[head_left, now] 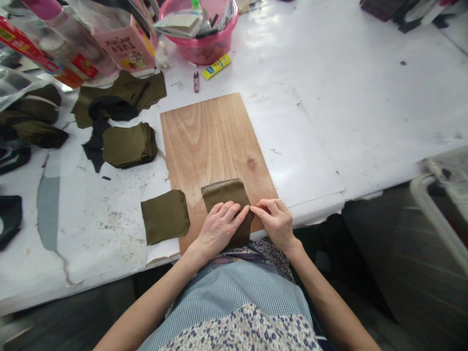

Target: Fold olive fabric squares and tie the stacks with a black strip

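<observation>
An olive-green fabric piece (226, 190) lies over the near end of a wooden board (204, 136), its lower part hanging toward the table edge. My left hand (219, 226) rests on the cloth, fingers laid across it and thumb stretched to its right edge. At that edge, my right hand (274, 219) pinches the cloth between thumb and forefinger, its tips touching my left thumb's tip. Left of my hands, a stack of olive fabric pieces (164, 217) partly overlaps the board. Another, thicker fabric stack (126, 144) sits farther back on the white table.
Olive and black scraps (120, 92) lie behind the thicker stack. Beyond the board are pink thread snips (196, 82), a yellow tube (216, 67) and a filled pink basin (204, 46). Bottles and a pink box (126, 46) crowd the back left. A pale rail (438, 214) stands at right.
</observation>
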The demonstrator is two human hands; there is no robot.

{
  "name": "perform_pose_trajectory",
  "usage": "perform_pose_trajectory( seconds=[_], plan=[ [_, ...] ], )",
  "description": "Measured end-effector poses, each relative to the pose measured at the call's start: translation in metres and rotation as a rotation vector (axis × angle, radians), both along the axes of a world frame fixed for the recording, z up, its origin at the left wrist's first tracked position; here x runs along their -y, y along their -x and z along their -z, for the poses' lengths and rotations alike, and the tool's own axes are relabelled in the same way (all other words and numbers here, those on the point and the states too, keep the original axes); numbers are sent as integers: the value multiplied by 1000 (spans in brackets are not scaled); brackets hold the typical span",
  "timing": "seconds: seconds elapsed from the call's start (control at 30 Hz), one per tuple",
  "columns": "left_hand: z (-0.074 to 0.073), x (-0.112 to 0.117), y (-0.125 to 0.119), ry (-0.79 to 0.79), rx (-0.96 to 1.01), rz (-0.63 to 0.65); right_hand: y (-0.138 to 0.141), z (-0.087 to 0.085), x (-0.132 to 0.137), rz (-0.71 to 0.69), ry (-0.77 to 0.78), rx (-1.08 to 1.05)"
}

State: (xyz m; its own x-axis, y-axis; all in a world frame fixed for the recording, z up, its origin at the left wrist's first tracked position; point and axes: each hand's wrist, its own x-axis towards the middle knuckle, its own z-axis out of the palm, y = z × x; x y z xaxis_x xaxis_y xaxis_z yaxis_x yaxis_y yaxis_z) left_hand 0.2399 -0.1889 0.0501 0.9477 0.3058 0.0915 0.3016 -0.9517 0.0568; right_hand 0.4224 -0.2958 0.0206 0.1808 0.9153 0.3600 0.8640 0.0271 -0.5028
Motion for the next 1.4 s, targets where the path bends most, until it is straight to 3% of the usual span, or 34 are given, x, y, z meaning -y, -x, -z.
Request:
perform_pose_trajectory(
  seconds=[1.4],
  plan=[
    [-2,8,-4,-42,11,-41,2,2,-1,39,-18,-55]
  ],
)
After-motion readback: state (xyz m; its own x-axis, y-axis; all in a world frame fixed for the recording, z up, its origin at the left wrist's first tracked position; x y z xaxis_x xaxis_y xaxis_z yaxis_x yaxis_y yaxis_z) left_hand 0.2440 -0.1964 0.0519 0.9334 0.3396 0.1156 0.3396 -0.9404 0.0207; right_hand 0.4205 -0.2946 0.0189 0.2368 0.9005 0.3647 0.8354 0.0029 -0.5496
